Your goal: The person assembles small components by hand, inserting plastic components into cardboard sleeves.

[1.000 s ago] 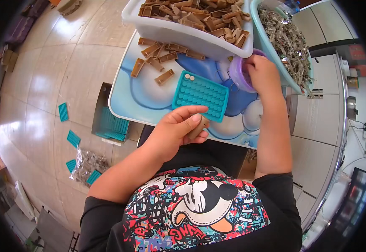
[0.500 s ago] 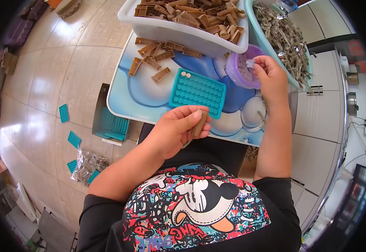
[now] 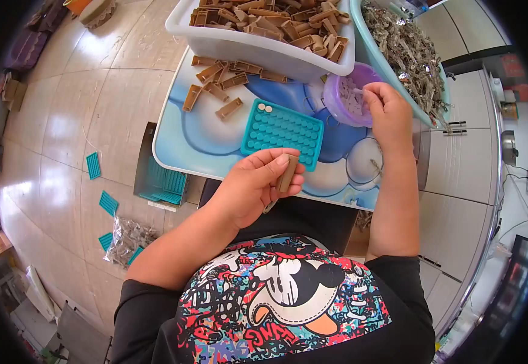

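Observation:
My left hand (image 3: pixel 258 179) is closed round a brown plastic piece (image 3: pixel 287 174), a narrow trough-like part, just in front of the teal tray (image 3: pixel 312 148). That tray has rows of round hollows, and two small pale discs (image 3: pixel 264 108) sit in its far left corner. At the rim of the purple bowl (image 3: pixel 334 103), the thumb and fingers of my right hand (image 3: pixel 390 115) are pinched together. A small whitish translucent piece (image 3: pixel 358 91) shows at their tips. Similar small pieces lie in the bowl.
Loose brown pieces (image 3: pixel 230 108) lie on the blue patterned table (image 3: pixel 179 148), beside a white bin (image 3: pixel 258 51) heaped with more. A teal basin (image 3: pixel 367 45) holds silvery strips. Left on the floor are teal trays (image 3: pixel 93 165), a dark box (image 3: pixel 146 151) and a clear bag (image 3: pixel 124 242).
The whitish piece at my right fingertips shows less than before. My right hand stays by the purple bowl, and my left hand keeps the brown piece. The view has shifted slightly.

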`<state>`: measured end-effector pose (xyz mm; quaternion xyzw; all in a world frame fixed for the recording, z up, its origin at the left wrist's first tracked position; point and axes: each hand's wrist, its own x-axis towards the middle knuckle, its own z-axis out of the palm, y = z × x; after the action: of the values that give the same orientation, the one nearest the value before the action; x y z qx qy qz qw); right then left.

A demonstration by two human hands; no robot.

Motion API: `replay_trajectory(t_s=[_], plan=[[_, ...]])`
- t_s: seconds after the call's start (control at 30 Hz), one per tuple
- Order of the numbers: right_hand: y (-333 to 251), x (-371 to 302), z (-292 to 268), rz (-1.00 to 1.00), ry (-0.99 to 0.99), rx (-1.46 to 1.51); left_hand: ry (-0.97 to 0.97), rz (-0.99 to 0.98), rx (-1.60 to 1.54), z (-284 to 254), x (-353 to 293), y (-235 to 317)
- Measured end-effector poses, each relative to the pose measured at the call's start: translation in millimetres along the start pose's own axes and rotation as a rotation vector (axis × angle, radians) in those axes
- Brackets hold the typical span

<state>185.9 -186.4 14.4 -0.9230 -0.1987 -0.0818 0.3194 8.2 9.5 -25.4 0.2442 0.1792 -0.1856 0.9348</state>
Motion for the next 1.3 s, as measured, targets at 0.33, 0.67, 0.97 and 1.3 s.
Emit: replay_trajectory(t_s=[0.33,0.67,0.97,1.3], plan=[[-11.8,-13.9,1.0,-0.076,0.117,-0.117,0.012,0.016,-0.031,-4.0,3.5,-4.0],[-26.4,-29.9,-5.5,-0.064,0.145,0.071,0.003,0.02,-0.055,-4.8,3.8,-5.3],[-66.8,-95.6,30.9,-0.388,-0.1,0.289,-0.006,0.063,-0.048,-6.6,3.4,-7.3],[-64.5,-101.5,37.1,-0.421,-0.023,0.213,0.026,0.094,0.042,0.6,-0.7,-5.0]])
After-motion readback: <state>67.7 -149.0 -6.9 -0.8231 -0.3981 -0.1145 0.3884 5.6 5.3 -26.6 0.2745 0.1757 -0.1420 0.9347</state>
